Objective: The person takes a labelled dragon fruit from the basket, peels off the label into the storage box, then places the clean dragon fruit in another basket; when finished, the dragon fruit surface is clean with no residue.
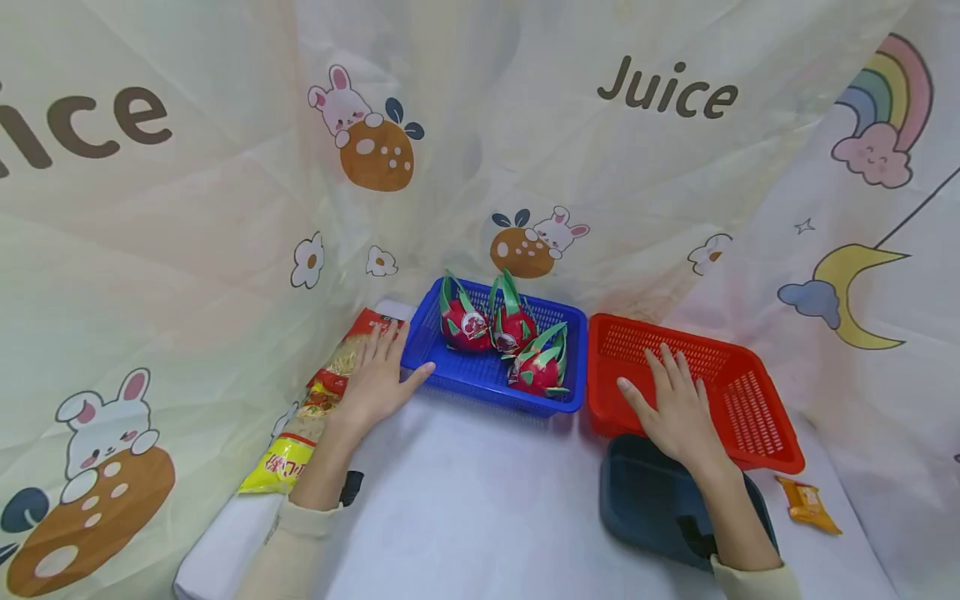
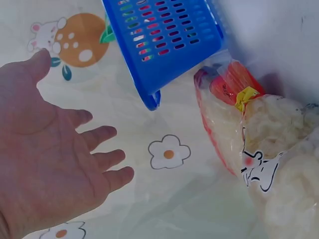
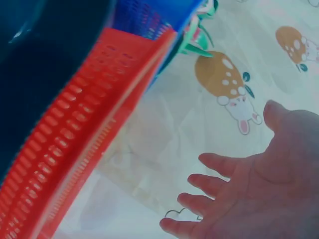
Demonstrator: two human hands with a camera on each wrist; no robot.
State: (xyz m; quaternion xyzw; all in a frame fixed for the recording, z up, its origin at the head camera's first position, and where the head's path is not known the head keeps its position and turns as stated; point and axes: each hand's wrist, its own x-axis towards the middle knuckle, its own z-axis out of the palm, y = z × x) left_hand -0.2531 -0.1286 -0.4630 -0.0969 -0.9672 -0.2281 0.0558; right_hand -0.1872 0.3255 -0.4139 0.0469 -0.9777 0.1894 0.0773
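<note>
Fingers spread, my left hand [image 1: 372,385] hovers between the noodle packets [image 1: 322,392] and the blue basket [image 1: 480,385], holding nothing. Three dragon fruits sit in that basket: one at the left [image 1: 467,327], one in the middle [image 1: 514,327] and one at the front right [image 1: 537,372]. My right hand [image 1: 678,412], also spread and holding nothing, is above the red basket [image 1: 757,400] and the dark bin [image 1: 633,500]. Both palms show bare in the wrist views, the left palm [image 2: 50,149] and the right palm [image 3: 269,184].
An orange wrapped snack [image 1: 808,505] lies at the right beside the dark bin. The white table [image 1: 465,500] spreads in front of the baskets. A printed cloth [image 1: 465,125] with rabbits and flowers hangs behind and at the sides.
</note>
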